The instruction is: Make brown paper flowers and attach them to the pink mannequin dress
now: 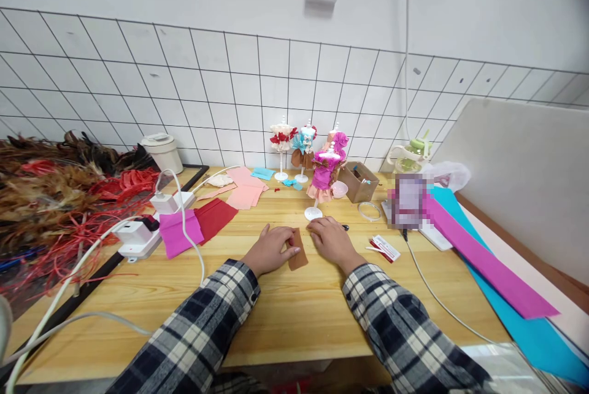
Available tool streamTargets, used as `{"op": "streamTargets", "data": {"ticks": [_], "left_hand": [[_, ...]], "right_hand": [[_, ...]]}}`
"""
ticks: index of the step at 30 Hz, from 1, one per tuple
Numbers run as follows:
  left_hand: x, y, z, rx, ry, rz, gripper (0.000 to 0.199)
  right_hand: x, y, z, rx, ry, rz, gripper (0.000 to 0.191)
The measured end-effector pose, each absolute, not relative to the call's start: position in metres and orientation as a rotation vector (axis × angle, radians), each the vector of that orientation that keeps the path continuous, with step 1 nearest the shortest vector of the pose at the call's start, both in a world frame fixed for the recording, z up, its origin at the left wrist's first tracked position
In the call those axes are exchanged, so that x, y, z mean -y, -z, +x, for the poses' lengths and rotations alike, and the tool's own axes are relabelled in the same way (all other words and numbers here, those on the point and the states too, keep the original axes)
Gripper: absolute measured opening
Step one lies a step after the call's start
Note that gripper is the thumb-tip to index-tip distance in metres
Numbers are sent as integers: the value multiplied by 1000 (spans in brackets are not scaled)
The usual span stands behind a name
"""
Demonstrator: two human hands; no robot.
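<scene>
A small brown paper piece [299, 253] lies on the wooden table [294, 320], and my left hand [272, 249] is closed on its left edge with thumb and fingers. My right hand [332, 240] rests palm down just right of the paper, its fingers bent slightly and apart from the paper; no object shows in it. Right behind my hands stands a white stand [313, 213] bearing a magenta and peach paper dress [324, 176]. Three more small dressed stands are behind it, one with a cream and red dress [282, 136], one with a blue and brown dress [304, 143].
Magenta paper [177, 235], red paper [216, 220] and peach paper [246, 188] lie left, near power strips [138, 240] and cables. A cardboard box [359, 182], clear ring [369, 212], red-white packet [385, 248] and long coloured sheets [497, 265] are right. Feathers [55, 185] fill the far left.
</scene>
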State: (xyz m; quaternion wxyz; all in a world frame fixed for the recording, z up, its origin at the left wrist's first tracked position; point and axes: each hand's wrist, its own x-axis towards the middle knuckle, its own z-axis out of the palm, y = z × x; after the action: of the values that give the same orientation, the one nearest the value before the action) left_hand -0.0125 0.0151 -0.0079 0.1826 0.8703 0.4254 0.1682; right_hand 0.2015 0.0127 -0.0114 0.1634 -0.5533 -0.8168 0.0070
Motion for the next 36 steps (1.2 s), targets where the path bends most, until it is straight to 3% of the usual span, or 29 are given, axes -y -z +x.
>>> {"op": "streamTargets", "data": {"ticks": [13,19,24,28,33,36], "left_hand": [[-18,7,-16,-1196,-411,2480,39],[-22,11,-16,-1217,-402,2460,57],[-23,12,-18,-1197,-368,2478,52],[-21,9,-17,-1188,-395,2456,38],[-19,8,-16,-1206,-420,2400,56],[-18,7,-17,-1169,-388,2408,54]], "right_hand": [[-17,12,192,2365,-20,-1601,27],[-27,16,180,2370,0,-1649,20],[-24,16,181,2393,1,-1649,18],[-18,15,186,2444,-20,-1558,28],[-16,13,192,2534,-54,-1503,38],[-18,13,195,2546,-97,-1482,37]]}}
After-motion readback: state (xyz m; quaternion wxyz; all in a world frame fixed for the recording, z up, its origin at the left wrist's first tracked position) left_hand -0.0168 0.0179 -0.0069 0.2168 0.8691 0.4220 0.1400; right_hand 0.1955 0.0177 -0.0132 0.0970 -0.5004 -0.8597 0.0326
